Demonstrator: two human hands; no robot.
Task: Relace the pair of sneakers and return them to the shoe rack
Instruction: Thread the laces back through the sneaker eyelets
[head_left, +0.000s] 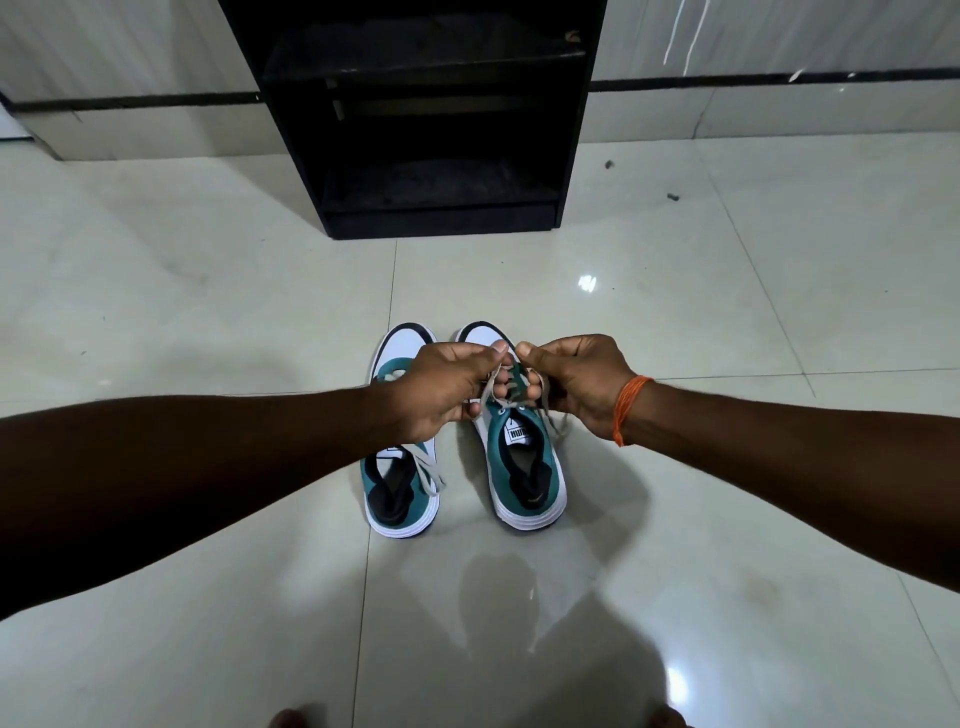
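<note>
The lace (491, 387) of the right-hand sneaker (519, 457) is being worked above the shoe's eyelets: its pale ends are pinched between thumb and fingers of both hands, the left hand (447, 384) and the right hand (574, 382) held close together over the tongue, each grip pressed shut on a strand. The step in hand is judged to be the threading or tying of this shoe's lace near the upper eyelets; whether a knot has been formed cannot be told, since the crossing is hidden by the fingers. The left-hand sneaker (400, 467) is set just beside its mate on the tiled floor (208, 312), toes pointed toward the shoe rack (431, 119), and a loose lace end (428, 470) is seen trailing over its collar, so it may not yet be tied. The next move is thought to call for an even pull on both strands, so that the lacing is drawn snug without the shoe being lifted. The rack, dark and open-shelved, stands against the wall, well apart from the pair.
</note>
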